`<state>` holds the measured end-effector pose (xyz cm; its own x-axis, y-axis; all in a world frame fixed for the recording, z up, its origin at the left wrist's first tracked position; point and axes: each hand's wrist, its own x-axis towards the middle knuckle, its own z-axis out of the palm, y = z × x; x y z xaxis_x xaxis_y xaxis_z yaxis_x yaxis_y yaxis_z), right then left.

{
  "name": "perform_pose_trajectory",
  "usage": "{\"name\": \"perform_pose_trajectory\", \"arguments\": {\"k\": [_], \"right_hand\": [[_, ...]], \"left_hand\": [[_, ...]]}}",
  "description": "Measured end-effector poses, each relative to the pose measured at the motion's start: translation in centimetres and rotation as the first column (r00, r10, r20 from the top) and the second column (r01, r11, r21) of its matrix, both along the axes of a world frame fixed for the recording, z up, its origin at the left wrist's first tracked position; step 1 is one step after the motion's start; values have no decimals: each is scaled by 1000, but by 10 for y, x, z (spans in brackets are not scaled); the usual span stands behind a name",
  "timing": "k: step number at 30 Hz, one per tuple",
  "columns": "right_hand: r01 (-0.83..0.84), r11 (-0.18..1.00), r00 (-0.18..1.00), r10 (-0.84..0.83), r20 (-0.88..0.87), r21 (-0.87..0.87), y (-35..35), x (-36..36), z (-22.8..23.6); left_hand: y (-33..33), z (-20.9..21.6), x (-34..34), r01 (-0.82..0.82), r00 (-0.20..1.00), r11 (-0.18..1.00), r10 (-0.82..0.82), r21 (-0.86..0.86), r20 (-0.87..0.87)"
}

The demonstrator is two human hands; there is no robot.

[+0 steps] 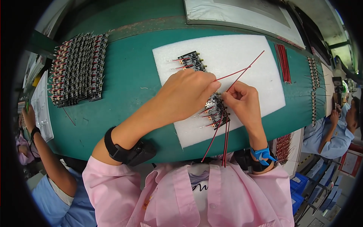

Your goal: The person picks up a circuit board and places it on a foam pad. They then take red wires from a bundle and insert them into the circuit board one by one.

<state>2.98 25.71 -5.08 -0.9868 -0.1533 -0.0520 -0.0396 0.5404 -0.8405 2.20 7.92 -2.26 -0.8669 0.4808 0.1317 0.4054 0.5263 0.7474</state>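
Note:
A row of small black circuit boards (216, 109) with red and black leads lies on a white foam pad (270, 89). Above the row, the closed fingers of my left hand (189, 90) pinch one thin red wire (232, 74). My right hand (244, 102), also in a pinch, is at the right edge of the boards and holds another red wire (258, 58). The two wires cross to the upper right of my hands. Several dark red wires (226, 145) hang from the near boards toward me. My left hand hides the middle boards.
A dense stack of similar boards (77, 70) stands at the left on the green table mat (128, 98). Right of the foam lie a red wire bundle (283, 64) and a row of small parts (313, 90). A pale panel (242, 13) is behind. Co-workers sit on both sides.

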Motion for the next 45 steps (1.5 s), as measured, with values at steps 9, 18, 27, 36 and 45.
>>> {"name": "perform_pose_trajectory", "arguments": {"k": [9, 18, 27, 36, 45], "right_hand": [[18, 1000, 999, -18, -42, -6, -4, 3, 0], [14, 998, 997, -18, -72, -58, -3, 7, -3], [23, 1000, 991, -25, -130, -17, -5, 10, -2], [5, 999, 983, 1, -182, 33, -5, 11, -2], [-77, 984, 934, 128, -334, 163, -7, 12, 6]], "left_hand": [[1, 1, 1, -9, 1000, 1000, 9, -19, 1], [1, -2, 1, -19, 999, 998, 21, 56, -37], [1, -3, 0, -18, 997, 1000, 18, 7, -80], [0, -3, 1, -27, 1000, 999, 27, -28, 14], [1, 0, 1, -33, 999, 999, 34, -26, 27]]}}
